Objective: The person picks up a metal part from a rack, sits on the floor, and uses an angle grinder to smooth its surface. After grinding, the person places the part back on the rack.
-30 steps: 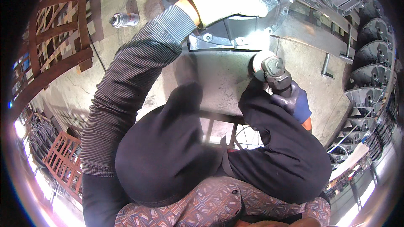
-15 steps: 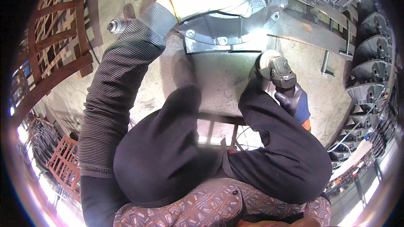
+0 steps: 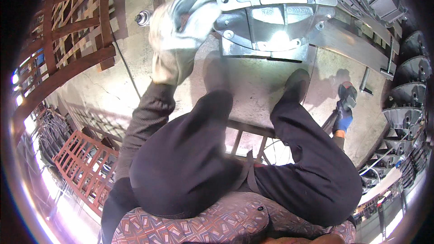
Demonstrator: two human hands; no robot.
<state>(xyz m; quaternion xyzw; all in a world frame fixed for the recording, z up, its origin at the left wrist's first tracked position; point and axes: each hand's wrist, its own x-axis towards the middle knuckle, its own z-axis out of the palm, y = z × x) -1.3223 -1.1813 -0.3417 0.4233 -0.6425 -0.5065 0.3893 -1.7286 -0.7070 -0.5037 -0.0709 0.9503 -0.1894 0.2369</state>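
Casting [image 3: 271, 16] sat beyond the feet [image 3: 297, 81], likely for easy reach; the right hand [image 3: 344, 118] gripped a grinder [image 3: 347, 96] outside the right leg [image 3: 312, 153], presumably for clearance; whether the blurred left hand [image 3: 178, 40] was open couldn't be told.

A brown slatted rack [image 3: 105, 16] stands on brightly lit concrete floor [image 3: 255, 86].

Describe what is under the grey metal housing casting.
Below the front edge of the casting shows a pale flat-edged piece, seemingly a support, with concrete floor nearer the person. The casting covers whatever lies farther beneath.
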